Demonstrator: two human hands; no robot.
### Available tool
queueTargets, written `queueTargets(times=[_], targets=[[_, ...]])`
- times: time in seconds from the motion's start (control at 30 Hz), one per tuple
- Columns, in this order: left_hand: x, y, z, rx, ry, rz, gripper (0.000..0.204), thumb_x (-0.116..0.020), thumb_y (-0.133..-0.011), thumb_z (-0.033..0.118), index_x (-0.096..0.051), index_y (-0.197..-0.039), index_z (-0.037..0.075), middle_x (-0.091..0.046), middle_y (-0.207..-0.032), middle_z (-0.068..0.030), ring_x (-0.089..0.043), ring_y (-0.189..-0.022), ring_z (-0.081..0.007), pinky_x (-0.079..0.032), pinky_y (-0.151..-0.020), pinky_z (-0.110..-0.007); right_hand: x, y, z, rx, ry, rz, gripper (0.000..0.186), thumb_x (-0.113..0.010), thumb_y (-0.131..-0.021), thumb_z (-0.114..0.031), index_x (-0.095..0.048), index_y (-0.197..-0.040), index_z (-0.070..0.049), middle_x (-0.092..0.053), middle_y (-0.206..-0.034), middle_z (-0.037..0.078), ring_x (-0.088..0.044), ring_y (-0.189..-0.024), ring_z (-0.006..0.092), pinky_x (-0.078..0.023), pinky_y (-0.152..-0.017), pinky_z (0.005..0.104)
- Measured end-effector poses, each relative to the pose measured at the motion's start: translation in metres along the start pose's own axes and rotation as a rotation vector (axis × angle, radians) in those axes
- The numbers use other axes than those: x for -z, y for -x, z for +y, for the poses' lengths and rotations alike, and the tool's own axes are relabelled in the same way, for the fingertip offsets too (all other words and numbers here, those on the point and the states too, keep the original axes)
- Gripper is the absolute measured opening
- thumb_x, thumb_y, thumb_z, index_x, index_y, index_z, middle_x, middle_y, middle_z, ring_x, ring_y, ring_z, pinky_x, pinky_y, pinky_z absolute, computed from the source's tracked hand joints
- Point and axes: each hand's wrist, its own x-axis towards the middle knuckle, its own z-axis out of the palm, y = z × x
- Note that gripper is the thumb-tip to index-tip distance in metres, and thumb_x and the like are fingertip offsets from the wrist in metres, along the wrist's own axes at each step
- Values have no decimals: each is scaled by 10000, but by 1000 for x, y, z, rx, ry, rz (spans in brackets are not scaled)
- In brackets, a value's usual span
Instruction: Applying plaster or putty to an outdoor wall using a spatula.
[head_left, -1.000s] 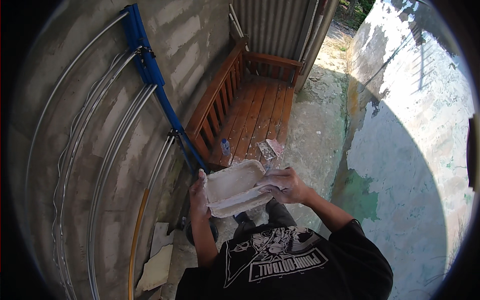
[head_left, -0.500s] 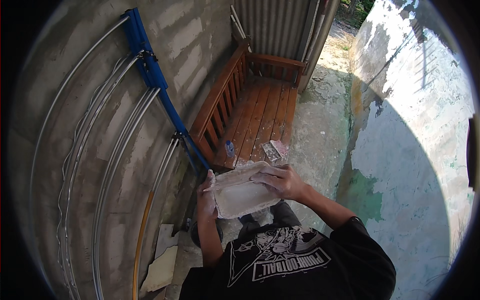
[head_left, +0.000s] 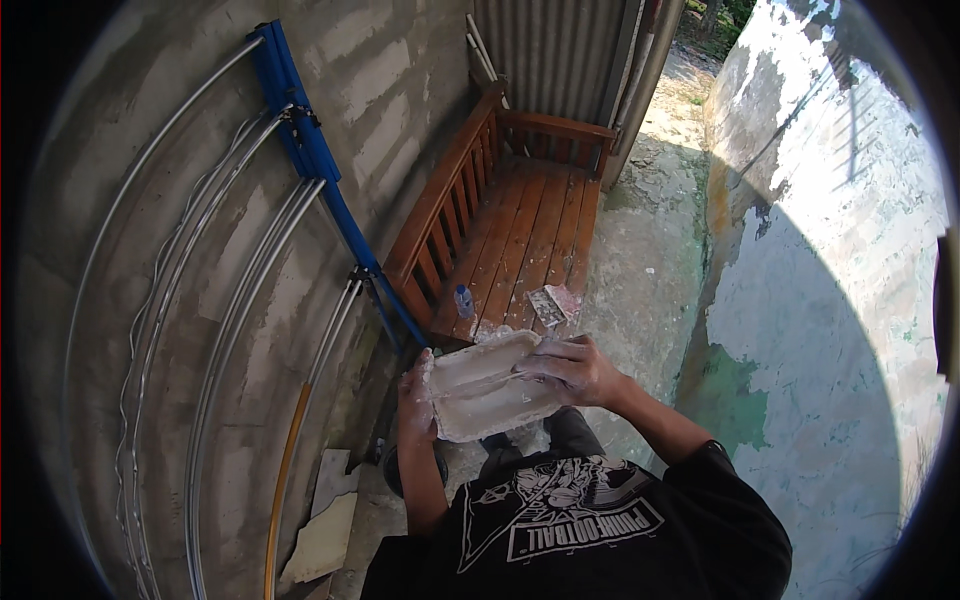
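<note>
My left hand [head_left: 414,392] grips the near-left end of a white, plaster-coated rectangular tray [head_left: 485,415], held level over my legs. My right hand [head_left: 568,367] has its fingers curled around a thin, white-coated strip [head_left: 470,382] that lies lengthwise across the middle of the tray; whether the strip is a separate tool is hard to tell. Just beyond the tray, a small plastic bottle with a blue cap [head_left: 463,303] and some pink and grey flat pieces [head_left: 552,305] rest on the spattered wooden bench [head_left: 520,240].
A block wall with a blue rail [head_left: 300,130] and curved metal tubes [head_left: 205,380] rises at left; a peeling painted wall [head_left: 800,300] stands at right. A dark bucket [head_left: 398,470] and broken boards [head_left: 320,535] sit low beside me. A concrete walkway [head_left: 655,250] runs alongside the bench.
The strip in my right hand has shifted across the tray, from its near side toward the far side and back to the middle. The surroundings appear slightly lower and further right.
</note>
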Motion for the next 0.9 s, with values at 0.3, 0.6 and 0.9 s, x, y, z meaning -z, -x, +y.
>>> queueTargets(times=[0.3,0.6,0.9], targets=[[0,3,-6,-78,18,11,327,-629,-912,316,-675,-845,-1,-674,-809,-97,-657,-674,-166,-551,-610,-317,-12,10,2,93,23,-11,455,-725,-584,-28,-689,-1037,-54,-661,-972,67,-682,-766,245,-572,-625,350],[-9,10,3,-8,-77,87,342,-615,-918,333,-679,-818,13,-675,-777,-82,-665,-656,-163,-561,-591,-317,3,17,-5,-8,-116,-47,373,-737,-660,-65,-665,-1026,-77,-667,-955,50,-671,-705,235,-554,-601,341],[-5,5,-5,-81,18,48,348,-595,-935,321,-681,-848,-5,-679,-803,-95,-666,-680,-171,-563,-608,-317,4,4,1,-76,-125,-34,256,-714,-737,-58,-657,-986,-52,-661,-897,73,-663,-700,267,-532,-584,363]])
